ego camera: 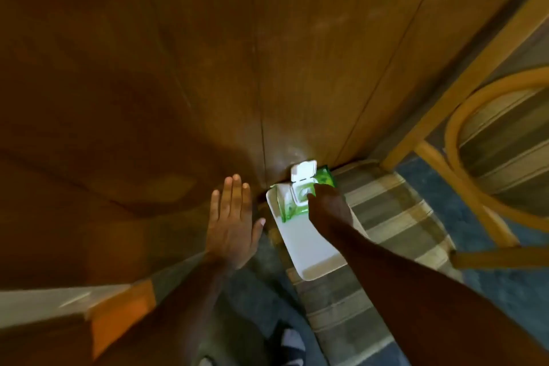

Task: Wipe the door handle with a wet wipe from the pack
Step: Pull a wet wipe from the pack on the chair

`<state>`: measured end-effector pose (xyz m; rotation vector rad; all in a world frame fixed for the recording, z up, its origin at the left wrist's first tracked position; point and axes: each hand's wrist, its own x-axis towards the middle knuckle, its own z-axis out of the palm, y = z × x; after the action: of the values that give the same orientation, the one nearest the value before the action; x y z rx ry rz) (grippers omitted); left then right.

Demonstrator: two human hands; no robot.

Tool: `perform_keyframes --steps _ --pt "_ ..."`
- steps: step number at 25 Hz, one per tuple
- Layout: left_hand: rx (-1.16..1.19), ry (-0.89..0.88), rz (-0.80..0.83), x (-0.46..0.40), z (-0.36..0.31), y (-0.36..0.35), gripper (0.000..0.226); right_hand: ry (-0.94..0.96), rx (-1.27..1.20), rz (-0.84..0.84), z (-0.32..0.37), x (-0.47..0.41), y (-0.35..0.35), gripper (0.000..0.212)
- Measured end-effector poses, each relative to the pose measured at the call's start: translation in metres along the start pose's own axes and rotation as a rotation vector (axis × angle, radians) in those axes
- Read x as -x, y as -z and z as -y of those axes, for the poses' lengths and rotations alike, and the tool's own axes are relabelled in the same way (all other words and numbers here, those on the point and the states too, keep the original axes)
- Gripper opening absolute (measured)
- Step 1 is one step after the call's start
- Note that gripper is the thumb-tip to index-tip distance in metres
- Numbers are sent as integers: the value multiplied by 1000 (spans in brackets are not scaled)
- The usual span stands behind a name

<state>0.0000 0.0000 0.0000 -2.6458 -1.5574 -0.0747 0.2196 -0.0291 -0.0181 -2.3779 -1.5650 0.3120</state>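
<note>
A green pack of wet wipes point(291, 205) lies at the far end of a white tray point(309, 246) on a striped cushion, close against a brown wooden door point(208, 68). The pack's white flip lid point(303, 172) stands up, uncovering the slot. My right hand point(326, 211) reaches down onto the pack, fingertips at the slot; whether they pinch a wipe is hidden. My left hand point(233, 217) hovers flat with fingers spread, left of the tray and near the door. No door handle is in view.
The striped cushion point(392, 217) covers a seat with a wooden frame point(463, 258) at the right. A bent wooden chair arm point(463, 163) curves at the far right. Blue carpet point(430, 181) shows beyond. A wooden edge point(118, 318) lies at the lower left.
</note>
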Motion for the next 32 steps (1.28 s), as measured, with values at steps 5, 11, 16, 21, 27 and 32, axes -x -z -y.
perform_keyframes --steps 5,11,16,21,27,32 --pt "-124 -86 -13 -14 2 -56 80 -289 -26 93 -21 -49 -66 28" --pt "-84 -144 25 -23 16 -57 79 -530 -72 116 -13 -71 -92 25" --pt "163 -75 95 -16 34 11 75 -488 -856 -159 26 -40 -3 29" --pt "1039 280 56 -18 41 180 67 -309 -1403 -70 128 1 156 15" --pt "1411 235 -255 -5 100 379 17 188 -1528 3 275 34 315 6" --pt "1364 232 -434 48 171 460 19 168 -1885 35 345 54 389 9"
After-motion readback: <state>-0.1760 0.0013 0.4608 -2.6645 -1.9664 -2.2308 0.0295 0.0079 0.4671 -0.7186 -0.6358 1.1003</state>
